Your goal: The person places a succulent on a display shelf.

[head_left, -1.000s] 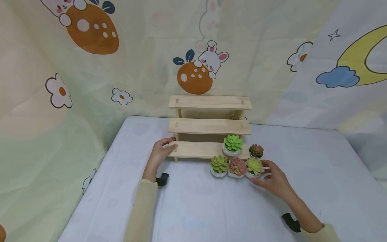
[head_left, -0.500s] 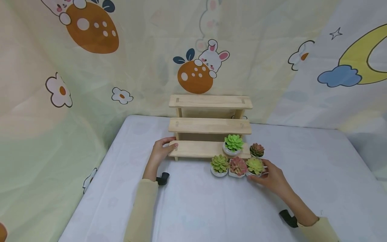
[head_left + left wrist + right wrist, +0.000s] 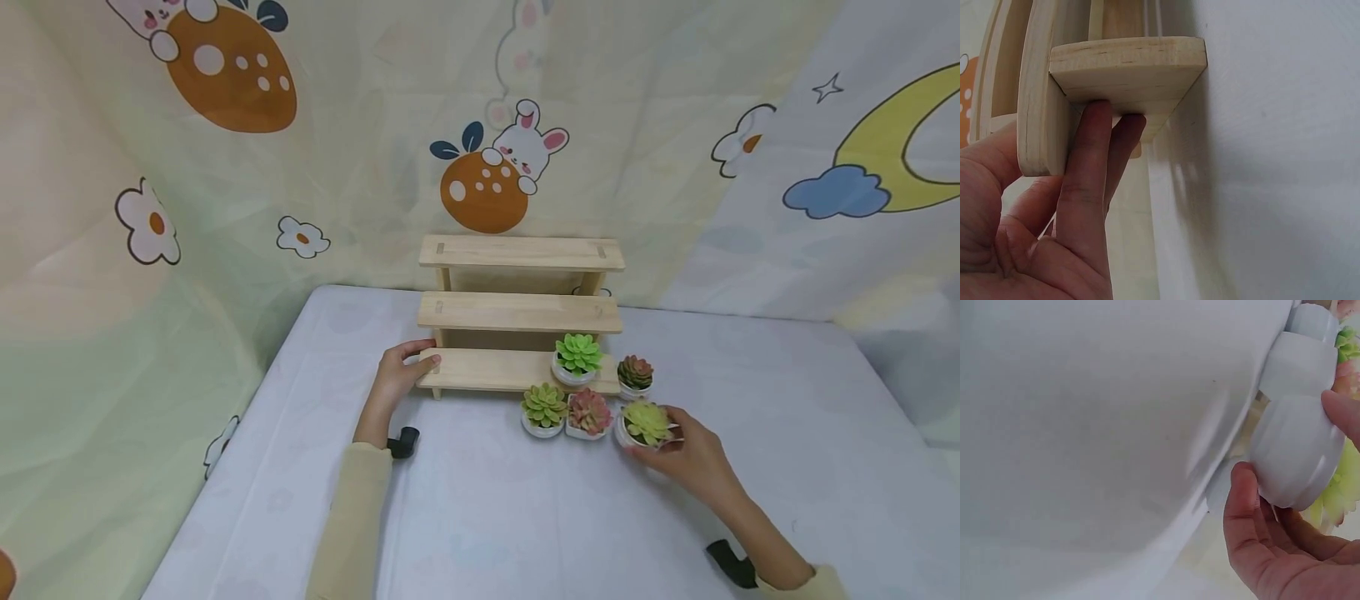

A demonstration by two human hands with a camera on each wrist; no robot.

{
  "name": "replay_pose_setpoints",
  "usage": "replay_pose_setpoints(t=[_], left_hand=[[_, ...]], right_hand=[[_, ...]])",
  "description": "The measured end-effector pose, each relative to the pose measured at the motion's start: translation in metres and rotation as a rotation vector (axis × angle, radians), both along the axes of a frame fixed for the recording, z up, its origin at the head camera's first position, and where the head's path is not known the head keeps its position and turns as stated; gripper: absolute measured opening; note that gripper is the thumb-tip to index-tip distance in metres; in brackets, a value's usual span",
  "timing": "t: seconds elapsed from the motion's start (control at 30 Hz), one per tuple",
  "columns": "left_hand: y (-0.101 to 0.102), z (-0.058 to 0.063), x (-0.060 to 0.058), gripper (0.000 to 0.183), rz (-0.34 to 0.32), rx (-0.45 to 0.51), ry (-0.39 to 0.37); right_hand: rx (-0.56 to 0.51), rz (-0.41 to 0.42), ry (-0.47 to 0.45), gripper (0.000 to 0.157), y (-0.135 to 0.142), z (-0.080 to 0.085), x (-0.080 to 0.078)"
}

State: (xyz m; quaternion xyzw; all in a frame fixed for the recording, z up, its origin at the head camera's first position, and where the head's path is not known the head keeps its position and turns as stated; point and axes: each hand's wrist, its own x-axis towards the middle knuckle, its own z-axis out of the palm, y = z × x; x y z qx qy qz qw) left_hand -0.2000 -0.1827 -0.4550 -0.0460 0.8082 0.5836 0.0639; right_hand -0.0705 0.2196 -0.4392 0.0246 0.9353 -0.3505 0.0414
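Note:
My right hand (image 3: pixel 692 457) grips a yellow-green succulent (image 3: pixel 646 422) by its round white pot (image 3: pixel 1297 450), thumb on one side and fingers on the other. The pot tilts slightly just right of a pink succulent (image 3: pixel 589 413) in a square white pot. My left hand (image 3: pixel 400 372) grips the left end of the lowest step of a wooden tiered shelf (image 3: pixel 487 371). In the left wrist view, two fingers press the underside of the board (image 3: pixel 1129 84), with the thumb around its edge.
A bright green succulent (image 3: pixel 578 356) stands on the lowest step's right end. A green succulent (image 3: pixel 544 406) stands in front of the shelf, a reddish-brown one (image 3: pixel 635 374) beside its right end. A patterned cloth backdrop (image 3: pixel 360 150) hangs behind the white table (image 3: pixel 480 517).
My right hand has closed on the yellow-green succulent's pot and drawn it slightly right and toward me, away from the pink one. The left hand stays on the shelf.

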Motion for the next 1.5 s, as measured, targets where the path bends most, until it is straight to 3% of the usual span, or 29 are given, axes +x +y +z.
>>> replay_pose_setpoints(t=[0.5,0.73,0.9,1.17,1.5], left_hand=[[-0.006,-0.008,0.002,0.039,-0.02,-0.019,0.042],[-0.007,-0.004,-0.001,0.038,-0.03,-0.002,0.07],[-0.006,-0.005,-0.003,0.038,-0.034,-0.003,0.075],[-0.006,-0.006,-0.003,0.037,-0.015,-0.011,0.084],[-0.007,-0.002,0.0,0.035,-0.01,-0.009,0.108]], right_hand=[[0.02,-0.014,0.148,0.079,-0.017,0.021,0.015],[-0.042,0.019,0.299,0.074,-0.038,0.043,0.003],[-0.141,0.073,0.324,0.071,-0.059,0.051,-0.006],[-0.214,0.179,0.367,0.062,-0.094,0.057,-0.027],[-0.262,0.215,0.26,0.063,-0.136,0.06,-0.056]])
